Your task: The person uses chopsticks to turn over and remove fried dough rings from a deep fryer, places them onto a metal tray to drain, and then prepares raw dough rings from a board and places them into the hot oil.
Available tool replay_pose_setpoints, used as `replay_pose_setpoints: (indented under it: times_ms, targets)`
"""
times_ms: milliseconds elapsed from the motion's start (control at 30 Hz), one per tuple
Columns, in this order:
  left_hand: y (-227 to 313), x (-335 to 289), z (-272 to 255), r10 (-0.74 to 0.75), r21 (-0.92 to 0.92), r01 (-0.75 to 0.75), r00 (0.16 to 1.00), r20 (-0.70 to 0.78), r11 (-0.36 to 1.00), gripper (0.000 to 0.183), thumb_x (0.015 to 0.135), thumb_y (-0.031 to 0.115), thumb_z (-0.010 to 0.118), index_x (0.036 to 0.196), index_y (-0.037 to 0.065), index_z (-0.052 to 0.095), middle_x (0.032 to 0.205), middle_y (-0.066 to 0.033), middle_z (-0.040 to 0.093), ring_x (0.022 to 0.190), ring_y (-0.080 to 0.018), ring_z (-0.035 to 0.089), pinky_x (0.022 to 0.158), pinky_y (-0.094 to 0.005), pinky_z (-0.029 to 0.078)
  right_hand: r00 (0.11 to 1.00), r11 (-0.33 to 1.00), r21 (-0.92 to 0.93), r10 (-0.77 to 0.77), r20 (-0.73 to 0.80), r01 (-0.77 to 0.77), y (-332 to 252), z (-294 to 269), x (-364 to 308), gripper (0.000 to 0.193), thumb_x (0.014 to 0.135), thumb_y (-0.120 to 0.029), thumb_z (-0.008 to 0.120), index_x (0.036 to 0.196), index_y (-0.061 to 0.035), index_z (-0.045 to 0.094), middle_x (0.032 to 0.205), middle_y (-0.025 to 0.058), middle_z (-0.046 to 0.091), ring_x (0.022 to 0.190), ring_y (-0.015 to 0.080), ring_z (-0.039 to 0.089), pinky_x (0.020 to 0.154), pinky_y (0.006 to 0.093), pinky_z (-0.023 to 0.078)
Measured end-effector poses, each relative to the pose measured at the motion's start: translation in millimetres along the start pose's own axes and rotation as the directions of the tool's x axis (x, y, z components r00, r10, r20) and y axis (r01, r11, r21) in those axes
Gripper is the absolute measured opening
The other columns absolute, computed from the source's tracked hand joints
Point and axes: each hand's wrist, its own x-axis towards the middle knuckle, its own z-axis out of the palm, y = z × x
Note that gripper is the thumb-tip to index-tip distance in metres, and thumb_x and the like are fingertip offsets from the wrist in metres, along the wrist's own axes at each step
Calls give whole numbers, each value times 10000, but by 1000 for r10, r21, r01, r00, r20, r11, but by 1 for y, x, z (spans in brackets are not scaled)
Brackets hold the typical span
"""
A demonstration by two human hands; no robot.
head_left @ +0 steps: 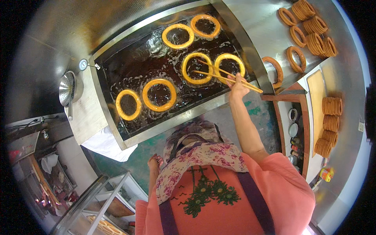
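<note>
The right hand [237, 87] grips a pair of long chopsticks [215, 77] over the near right corner of a steel fryer [188, 116], and the relation that matters is how these lie to two pale golden rings side by side in the dark oil. The sticks' long axis runs from the hand up and to the left, over the right-hand ring [230, 56], and their parted tips sit over the opening of the left-hand ring [185, 70]; whether they touch either one, I cannot tell. Both rings lie to the left of the right hand and farther from the body, and being round they offer no long axis of their own. The right hand is clearly the nearer one; the left hand [155, 161] hangs low beside the flowered apron [203, 156], its fingers loosely curled, and I cannot tell whether it holds anything. Four more rings float farther left and toward the back, while browned rings [296, 59] stand on the steel bench [254, 23] at right. As for writing, the dial thermometer [83, 64] and the small pale label [360, 126] on the right wall are too small to read.
</note>
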Motion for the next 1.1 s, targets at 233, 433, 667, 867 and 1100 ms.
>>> replay_pose_setpoints:
  times_ms: [233,433,667,867,1100]
  targets:
    - [38,-37,18,-128,-97,121,989,-71,988,328,825,36,491,1147,-29,502,791,-99,583,612,-192,586,503,-295,513,997,997,-54,54,60,-51,15,8,1,144,851,-81,596,913,32,532,791,173,633,611,219,646,438,318,564]
    - [2,-17,-2,-86,81,92,994,-72,992,317,832,47,479,1139,-24,514,801,-103,592,621,-194,600,505,-301,520,985,992,-81,110,131,-100,32,40,4,148,852,-92,600,937,11,538,791,154,632,610,218,643,434,315,565]
    - [3,-43,13,-227,-177,197,959,-171,964,312,816,33,475,1120,-13,526,802,-105,594,613,-202,595,498,-297,515,962,986,-128,134,237,-105,52,86,-9,160,859,-107,598,936,24,549,804,158,635,640,211,645,440,306,563]
    - [-18,-44,10,-249,-275,193,950,-186,942,309,816,29,468,1115,-8,531,774,-107,593,583,-208,589,487,-311,511,952,976,-158,185,245,-149,65,123,-21,137,861,-98,591,912,20,544,814,168,626,653,226,646,475,303,582]
    - [-67,-37,-8,-328,-370,244,926,-186,897,317,801,18,483,1114,-8,534,809,-131,605,597,-226,609,492,-342,523,908,943,-182,319,271,-277,104,154,-18,159,870,-116,583,950,7,522,858,169,622,728,258,654,532,364,592]
